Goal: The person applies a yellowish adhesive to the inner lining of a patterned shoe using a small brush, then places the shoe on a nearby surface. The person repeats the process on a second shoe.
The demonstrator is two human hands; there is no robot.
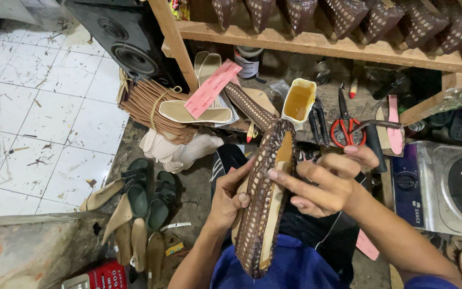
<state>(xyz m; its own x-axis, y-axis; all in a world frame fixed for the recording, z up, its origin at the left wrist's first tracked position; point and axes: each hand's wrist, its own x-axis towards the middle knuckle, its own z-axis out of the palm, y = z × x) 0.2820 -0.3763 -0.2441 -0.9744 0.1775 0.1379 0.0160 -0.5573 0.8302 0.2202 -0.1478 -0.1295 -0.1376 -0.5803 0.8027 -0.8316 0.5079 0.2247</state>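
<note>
Shoe (pixel 266 198) toe behind left hand (pixel 232 199)

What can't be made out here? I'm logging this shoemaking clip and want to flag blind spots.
Head view, the only one:
- Left hand: its fingers are hidden behind the woven shoe upper.
- Right hand: palm faces away, so contact under the fingers is unseen.
- Woven shoes on the shelf: cut off by the top edge.
- Gas stove: cut by the right edge.
</note>
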